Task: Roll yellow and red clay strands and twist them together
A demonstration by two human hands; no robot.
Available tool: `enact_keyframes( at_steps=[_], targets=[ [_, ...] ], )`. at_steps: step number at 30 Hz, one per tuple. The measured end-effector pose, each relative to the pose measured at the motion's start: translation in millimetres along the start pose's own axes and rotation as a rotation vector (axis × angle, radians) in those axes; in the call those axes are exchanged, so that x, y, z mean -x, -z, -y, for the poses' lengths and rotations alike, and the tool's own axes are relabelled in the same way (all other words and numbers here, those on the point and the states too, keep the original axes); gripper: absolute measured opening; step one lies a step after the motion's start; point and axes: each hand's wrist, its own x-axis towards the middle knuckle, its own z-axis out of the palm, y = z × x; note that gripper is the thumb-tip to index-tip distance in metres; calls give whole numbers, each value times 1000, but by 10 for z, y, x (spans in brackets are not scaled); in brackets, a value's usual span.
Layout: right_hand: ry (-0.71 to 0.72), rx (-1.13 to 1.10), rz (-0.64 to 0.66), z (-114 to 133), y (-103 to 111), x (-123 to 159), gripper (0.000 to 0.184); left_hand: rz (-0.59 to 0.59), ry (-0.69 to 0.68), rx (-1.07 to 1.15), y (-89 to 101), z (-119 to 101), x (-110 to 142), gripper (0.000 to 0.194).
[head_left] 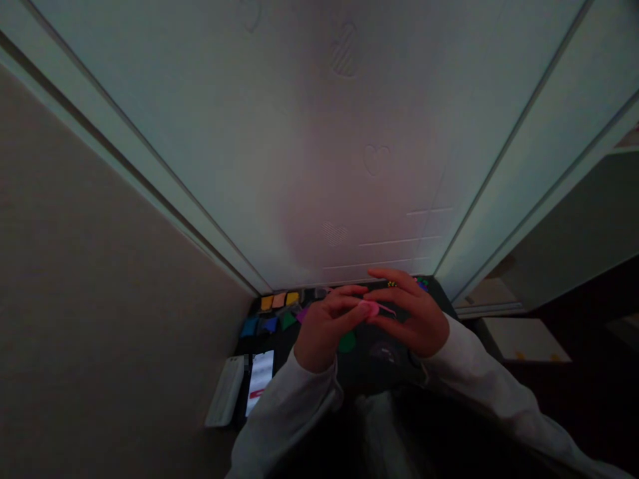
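Observation:
A small, flat, rounded pink piece (370, 308), soft-looking like modelling clay, is between my two hands. My left hand (327, 327) pinches it between thumb and fingers from the left. From the other side, my right hand (413, 311) has its thumb and a finger at the piece's edge, while its upper finger stretches out free. A thin pink strand (388, 310) runs from the piece toward my right palm. Just below the hands, a green round piece (347, 342) lies on the dark tabletop (319, 362), partly covered by my left hand.
Small coloured packets, among them an orange one (267, 303) and a blue one (269, 324), lie at the back left. A lit phone (260, 380) and a white flat object (225, 391) lie at the left edge. A pale panel (324, 166) with heart outlines rises behind.

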Motion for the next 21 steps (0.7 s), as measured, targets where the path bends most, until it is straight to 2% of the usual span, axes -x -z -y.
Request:
enact_keyframes(
  at_steps=[8, 13, 21],
  targets=[
    [-17, -30, -14, -36, -5, 41, 28, -31, -4, -17, 47, 32, 1, 9],
    [-7, -16, -8, -34, -47, 34, 36, -24, -14, -79, 62, 15, 3, 9],
    [31, 54, -75, -61, -72, 26, 27, -53, 14, -18, 50, 53, 0, 10]
  ],
)
